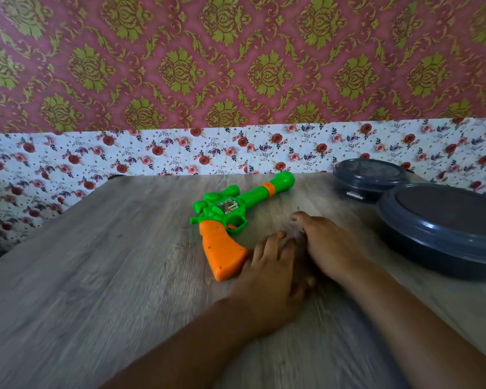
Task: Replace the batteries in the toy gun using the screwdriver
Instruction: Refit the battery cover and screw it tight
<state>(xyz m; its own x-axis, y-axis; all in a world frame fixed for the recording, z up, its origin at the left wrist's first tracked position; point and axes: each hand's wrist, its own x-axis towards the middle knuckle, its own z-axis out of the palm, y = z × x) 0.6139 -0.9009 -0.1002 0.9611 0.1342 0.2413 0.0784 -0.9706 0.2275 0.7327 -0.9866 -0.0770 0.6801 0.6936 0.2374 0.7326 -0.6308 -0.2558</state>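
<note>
Here, head view: toy gun (237, 217) flat on the wooden table (96, 276), muzzle toward 1 o'clock, orange grip toward 6. Left hand (267, 279) loosely spread, holding nothing, fingertips beside the grip's butt at its 3 o'clock. Right hand (328, 245) relaxed, empty, farther toward 3 o'clock. No screwdriver visible. Best started by steadying the grip before lifting.
</note>
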